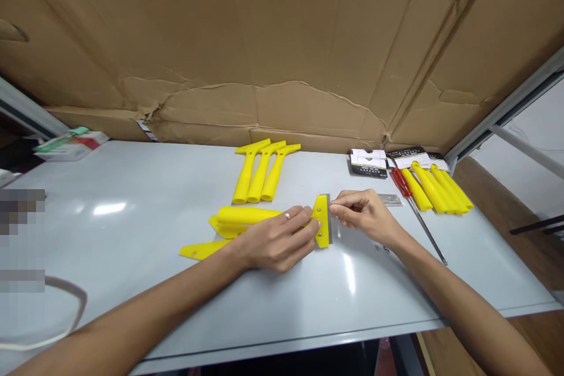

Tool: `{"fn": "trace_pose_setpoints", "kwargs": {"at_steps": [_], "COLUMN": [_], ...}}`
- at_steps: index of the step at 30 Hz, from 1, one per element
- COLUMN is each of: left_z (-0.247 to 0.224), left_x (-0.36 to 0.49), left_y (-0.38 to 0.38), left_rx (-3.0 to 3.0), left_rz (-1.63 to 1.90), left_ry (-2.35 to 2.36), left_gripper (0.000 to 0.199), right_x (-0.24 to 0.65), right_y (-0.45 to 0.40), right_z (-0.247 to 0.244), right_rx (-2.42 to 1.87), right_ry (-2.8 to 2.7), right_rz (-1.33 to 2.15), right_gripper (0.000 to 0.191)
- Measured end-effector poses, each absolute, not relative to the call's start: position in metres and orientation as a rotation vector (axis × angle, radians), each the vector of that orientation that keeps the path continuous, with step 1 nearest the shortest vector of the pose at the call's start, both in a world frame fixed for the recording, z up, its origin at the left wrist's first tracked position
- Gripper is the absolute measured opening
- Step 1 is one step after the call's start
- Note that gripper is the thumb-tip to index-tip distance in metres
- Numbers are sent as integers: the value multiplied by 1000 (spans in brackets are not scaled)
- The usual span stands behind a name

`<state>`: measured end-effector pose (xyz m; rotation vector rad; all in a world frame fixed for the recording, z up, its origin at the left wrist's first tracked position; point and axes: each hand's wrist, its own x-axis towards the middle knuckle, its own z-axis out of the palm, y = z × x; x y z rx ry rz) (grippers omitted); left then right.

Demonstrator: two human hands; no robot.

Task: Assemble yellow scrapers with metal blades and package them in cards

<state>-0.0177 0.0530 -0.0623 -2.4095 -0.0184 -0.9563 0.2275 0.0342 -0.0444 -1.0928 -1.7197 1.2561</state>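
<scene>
My left hand, with a ring on one finger, is closed on a yellow scraper and presses it to the table. The scraper's head has two screws in it, and a thin metal blade runs along its right edge. At the upper part of that edge, the thumb and fingers of my right hand are pinched together on the blade. Loose yellow scraper parts lie beside and under my left forearm. Right of my right hand rests a flat metal strip, with small screws below it.
Three yellow scraper handles lie in a row at the back. On the right are red-handled screwdrivers, several yellow handles and black-and-white packets. A small box sits back left. Cardboard stands behind the table.
</scene>
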Motion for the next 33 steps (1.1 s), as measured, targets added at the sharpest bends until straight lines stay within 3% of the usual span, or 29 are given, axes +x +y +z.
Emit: {"fn": "trace_pose_setpoints", "kwargs": {"at_steps": [6, 12, 24, 33], "left_z": [-60, -59, -57, -49], "left_x": [-18, -19, -23, -21], "left_y": [52, 53, 52, 46], "left_rx": [-2383, -2300, -2293, -2362], "left_rz": [-929, -1012, -1064, -1027], "left_ry": [-32, -74, -310, -279], "left_gripper": [22, 11, 25, 21], "right_x": [224, 229, 226, 219], "right_y": [34, 38, 38, 30], "right_z": [-45, -46, -49, -45], "right_rx": [-1122, -1008, -1015, -1047], "right_ry": [-1681, -1668, -1555, -1546], "right_rz": [1272, 1398, 1386, 1325], "right_gripper": [28, 29, 24, 33]}}
